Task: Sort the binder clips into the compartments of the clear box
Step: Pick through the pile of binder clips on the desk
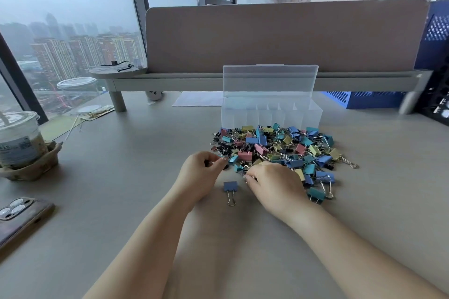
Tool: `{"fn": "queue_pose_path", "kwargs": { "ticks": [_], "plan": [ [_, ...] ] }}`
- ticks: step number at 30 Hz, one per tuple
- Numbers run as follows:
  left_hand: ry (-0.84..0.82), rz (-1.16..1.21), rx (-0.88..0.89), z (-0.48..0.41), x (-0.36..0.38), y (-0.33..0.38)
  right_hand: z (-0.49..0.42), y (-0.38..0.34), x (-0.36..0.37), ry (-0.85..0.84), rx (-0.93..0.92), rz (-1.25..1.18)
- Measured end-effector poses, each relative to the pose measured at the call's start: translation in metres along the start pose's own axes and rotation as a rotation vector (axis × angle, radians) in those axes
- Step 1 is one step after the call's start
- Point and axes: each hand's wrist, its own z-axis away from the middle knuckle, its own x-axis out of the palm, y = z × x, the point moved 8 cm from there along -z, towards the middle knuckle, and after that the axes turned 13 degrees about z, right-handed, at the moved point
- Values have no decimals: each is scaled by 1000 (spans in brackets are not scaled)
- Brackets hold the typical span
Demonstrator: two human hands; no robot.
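The left hand pinches a teal clip with curled fingers at the near edge of the pile. The right hand curls its fingers into that edge, and I cannot tell if they grip anything. A blue clip lies alone just below the fingertips, and the open box stands beyond the pile.

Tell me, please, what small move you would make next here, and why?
I would probably lift the left hand clear, carrying the teal clip in its grip to an end compartment of the clear box. Its fingers seem to pinch that clip at the near edge of the pile, the lid stands open, and the compartments look empty, so sorting seems barely begun.
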Motion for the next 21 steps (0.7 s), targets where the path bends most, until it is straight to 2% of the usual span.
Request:
{"fn": "queue_pose_path", "kwargs": {
  "ticks": [2, 4, 6, 9, 11, 13, 17, 19, 21],
  "plan": [
    [-34, 223, -155, 3, 3, -7, 1, 1, -2, 14, -1, -23],
    [-59, 462, -318, 5, 8, -14, 1, 7, -4, 22, 47, -204],
    [-87, 714, -465, 9, 15, -19, 1, 22, 0, 4, 200, -560],
    [-125, 982, -605, 14, 23, -19, 5, 41, 16, -58, 518, -1302],
    [-152, 1042, -632, 17, 27, -17, 9, 42, 23, -131, 657, -1727],
    [-168, 1002, -614, 19, 30, -15, 11, 43, 24, -171, 703, -1922],
    [-169, 765, -464, 20, 31, -9, 9, 48, 24, -160, 656, -1853],
    [-168, 629, -355, 19, 31, -3, 8, 54, 20, -120, 617, -1676],
    [-148, 488, -259, 18, 29, 3, 7, 60, 10, -57, 547, -1370]
  ]
}}
